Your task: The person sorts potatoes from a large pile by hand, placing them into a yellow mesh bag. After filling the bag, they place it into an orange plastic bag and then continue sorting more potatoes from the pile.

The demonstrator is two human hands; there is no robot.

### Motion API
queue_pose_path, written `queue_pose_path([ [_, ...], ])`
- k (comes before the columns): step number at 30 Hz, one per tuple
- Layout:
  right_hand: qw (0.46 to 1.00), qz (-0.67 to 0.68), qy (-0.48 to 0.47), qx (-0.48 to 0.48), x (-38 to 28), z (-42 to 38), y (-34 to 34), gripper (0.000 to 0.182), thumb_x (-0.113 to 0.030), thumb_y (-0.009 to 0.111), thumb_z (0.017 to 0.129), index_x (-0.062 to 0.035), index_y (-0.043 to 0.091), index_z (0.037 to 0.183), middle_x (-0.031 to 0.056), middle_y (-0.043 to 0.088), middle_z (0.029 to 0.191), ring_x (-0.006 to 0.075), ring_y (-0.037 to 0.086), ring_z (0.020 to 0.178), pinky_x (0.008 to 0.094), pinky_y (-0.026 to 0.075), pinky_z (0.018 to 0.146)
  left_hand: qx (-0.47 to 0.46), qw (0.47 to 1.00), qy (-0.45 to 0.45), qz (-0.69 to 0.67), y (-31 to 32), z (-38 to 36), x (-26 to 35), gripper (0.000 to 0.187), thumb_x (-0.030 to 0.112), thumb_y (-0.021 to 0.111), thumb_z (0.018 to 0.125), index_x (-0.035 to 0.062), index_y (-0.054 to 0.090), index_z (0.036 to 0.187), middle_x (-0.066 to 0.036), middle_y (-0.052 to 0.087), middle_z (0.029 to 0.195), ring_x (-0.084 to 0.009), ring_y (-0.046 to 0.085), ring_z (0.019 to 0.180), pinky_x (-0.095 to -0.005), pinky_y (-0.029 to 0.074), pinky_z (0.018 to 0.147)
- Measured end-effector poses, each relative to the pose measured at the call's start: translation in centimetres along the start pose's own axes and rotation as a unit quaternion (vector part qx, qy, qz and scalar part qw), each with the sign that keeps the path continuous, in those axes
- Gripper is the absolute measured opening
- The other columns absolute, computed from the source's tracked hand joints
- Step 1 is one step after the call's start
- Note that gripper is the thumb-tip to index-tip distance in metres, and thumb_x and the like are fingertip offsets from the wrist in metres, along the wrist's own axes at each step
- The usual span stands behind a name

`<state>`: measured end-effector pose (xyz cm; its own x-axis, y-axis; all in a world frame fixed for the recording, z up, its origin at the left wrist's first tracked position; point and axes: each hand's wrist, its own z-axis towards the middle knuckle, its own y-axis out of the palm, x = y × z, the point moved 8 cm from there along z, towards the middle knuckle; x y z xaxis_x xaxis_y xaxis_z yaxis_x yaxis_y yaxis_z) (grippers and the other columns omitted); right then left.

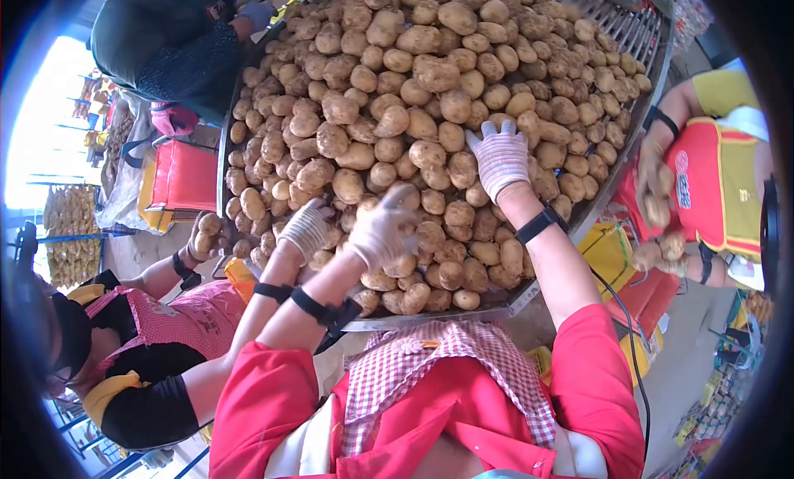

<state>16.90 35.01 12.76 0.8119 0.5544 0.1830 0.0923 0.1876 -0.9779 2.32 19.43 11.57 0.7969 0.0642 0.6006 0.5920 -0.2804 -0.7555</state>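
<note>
A big heap of potatoes (426, 154) lies on a metal sorting table (463, 315) in front of me. My right hand (500, 157), in a white striped glove, lies palm down on the heap with its fingers spread. It touches potatoes and grips none that I can see. My left hand (380, 235), in a pale glove, is over the near left part of the heap. Motion smears its fingers, so whether it holds a potato cannot be made out.
At left a co-worker's gloved hand (304, 229) reaches into the heap beside my left hand; their other hand (205, 235) holds a potato. At right, another person's hands (657, 194) hold potatoes near a red and yellow bag (703, 181). A black cable (630, 330) hangs by my right arm.
</note>
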Motion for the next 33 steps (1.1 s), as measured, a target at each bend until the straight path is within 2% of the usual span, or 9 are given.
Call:
queue_pose_path([
  [7,0.985,0.013,-0.037,-0.166,0.1,-0.8,-1.7,0.025,-0.017,0.061,0.087,-0.0232,0.067,0.111,0.0072,0.059,0.114,0.0316,0.056,0.107,0.0425,0.052,0.084,0.227,0.971,-0.003,-0.079,-7.1,1.5,-0.9,0.042,0.015,0.074,0.076,0.0036,0.066,0.115,-0.015,0.064,0.117,-0.0294,0.063,0.109,-0.0365,0.050,0.095],
  [11,0.929,0.224,-0.088,-0.281,-0.7,-7.7,-1.1,0.065,-0.021,0.079,0.072,-0.0238,0.057,0.134,0.0070,0.058,0.128,0.0299,0.055,0.116,0.0369,0.051,0.097,0.238,0.966,-0.020,-0.101,-8.1,1.6,-4.1,0.044,0.021,0.073,0.076,0.0048,0.066,0.116,-0.016,0.063,0.117,-0.0319,0.063,0.108,-0.0371,0.051,0.094],
  [15,0.614,0.769,0.125,-0.131,2.3,-10.6,-2.7,0.073,-0.015,0.083,0.068,-0.0062,0.054,0.134,0.0061,0.064,0.120,0.0185,0.059,0.114,0.0317,0.043,0.106,0.189,0.978,-0.056,-0.064,-7.1,2.6,-5.3,0.045,0.024,0.070,0.077,0.0071,0.065,0.119,-0.017,0.065,0.115,-0.0318,0.064,0.106,-0.0370,0.051,0.092],
  [18,0.295,0.916,0.199,-0.188,2.6,-12.7,-1.6,0.075,-0.018,0.077,0.070,-0.0039,0.046,0.138,0.0127,0.062,0.116,0.0206,0.066,0.093,0.0317,0.057,0.078,0.130,0.988,-0.081,-0.018,-7.0,4.0,-4.0,0.045,0.026,0.069,0.078,0.0086,0.065,0.120,-0.019,0.067,0.111,-0.0337,0.065,0.102,-0.0371,0.052,0.090],
  [21,0.204,0.930,0.245,-0.185,2.8,-14.2,-0.5,0.072,-0.019,0.076,0.073,-0.0027,0.046,0.137,0.0141,0.062,0.117,0.0235,0.067,0.092,0.0339,0.059,0.072,0.044,0.981,-0.178,-0.065,-6.3,3.7,-4.8,0.043,0.025,0.069,0.080,0.0075,0.065,0.119,-0.018,0.070,0.106,-0.0302,0.068,0.098,-0.0355,0.052,0.089],
  [26,0.276,0.918,0.221,-0.182,2.6,-14.9,-0.7,0.068,-0.021,0.077,0.075,-0.0023,0.049,0.135,0.0127,0.063,0.118,0.0219,0.066,0.098,0.0345,0.058,0.078,0.139,0.953,-0.140,-0.231,-5.3,0.4,-6.6,0.041,0.023,0.072,0.082,0.0033,0.065,0.118,-0.009,0.071,0.102,-0.0128,0.066,0.090,-0.0289,0.053,0.082],
  [29,0.475,0.861,0.170,-0.061,2.4,-13.2,-3.1,0.062,-0.018,0.078,0.074,-0.0030,0.054,0.129,0.0094,0.066,0.112,0.0220,0.066,0.101,0.0332,0.056,0.085,0.105,0.942,-0.083,-0.309,-6.2,-1.1,4.1,0.048,0.026,0.076,0.081,0.0053,0.063,0.123,-0.008,0.069,0.099,-0.0102,0.066,0.086,-0.0266,0.053,0.078],
  [31,0.707,0.690,0.120,-0.100,1.4,-12.8,-3.8,0.067,-0.020,0.082,0.072,-0.0082,0.054,0.132,0.0077,0.067,0.113,0.0180,0.063,0.107,0.0323,0.052,0.094,0.078,0.979,0.014,-0.189,-5.1,-0.6,8.7,0.040,0.021,0.075,0.083,0.0066,0.063,0.118,-0.006,0.068,0.089,-0.0141,0.064,0.079,-0.0285,0.053,0.073],
  [33,0.769,0.621,0.093,-0.116,0.5,-13.0,-5.5,0.069,-0.025,0.082,0.071,-0.0119,0.054,0.133,0.0111,0.067,0.113,0.0215,0.063,0.111,0.0346,0.051,0.095,0.020,0.997,0.010,-0.075,-3.6,0.0,10.9,0.041,0.033,0.077,0.080,0.0067,0.063,0.108,-0.012,0.068,0.089,-0.0244,0.067,0.082,-0.0354,0.053,0.076],
])
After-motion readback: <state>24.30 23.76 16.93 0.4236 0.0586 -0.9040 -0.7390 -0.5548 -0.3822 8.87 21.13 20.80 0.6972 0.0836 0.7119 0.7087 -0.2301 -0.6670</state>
